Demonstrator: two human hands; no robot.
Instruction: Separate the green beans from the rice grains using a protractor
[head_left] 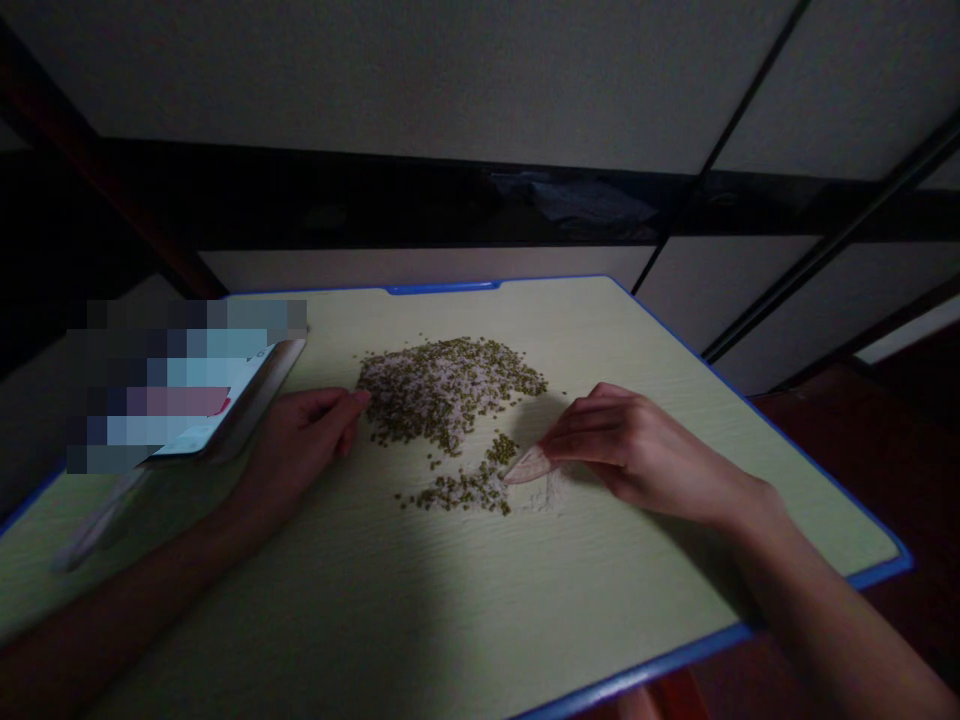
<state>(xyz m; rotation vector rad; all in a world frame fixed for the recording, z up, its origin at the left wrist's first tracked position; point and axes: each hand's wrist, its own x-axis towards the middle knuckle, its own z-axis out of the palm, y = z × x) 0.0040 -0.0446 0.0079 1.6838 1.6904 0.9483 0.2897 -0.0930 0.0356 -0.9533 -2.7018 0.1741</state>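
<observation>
A mixed heap of small green beans and white grains (446, 385) lies on the pale table (375, 600). A smaller patch of beans and grains (465, 490) sits nearer me, with a little white pile (551, 490) beside it. My left hand (304, 440) rests on the table at the heap's left edge, fingers loosely curled, fingertips touching the beans. My right hand (637, 450) lies to the right of the small patch, fingers extended together, fingertips pressed on the table at the white pile.
A book or booklet (225, 410) lies at the table's left, with a pen-like object (97, 520) below it. The table has a blue rim (877, 575); its right and near edges drop to a dark red floor. A tiled wall stands behind.
</observation>
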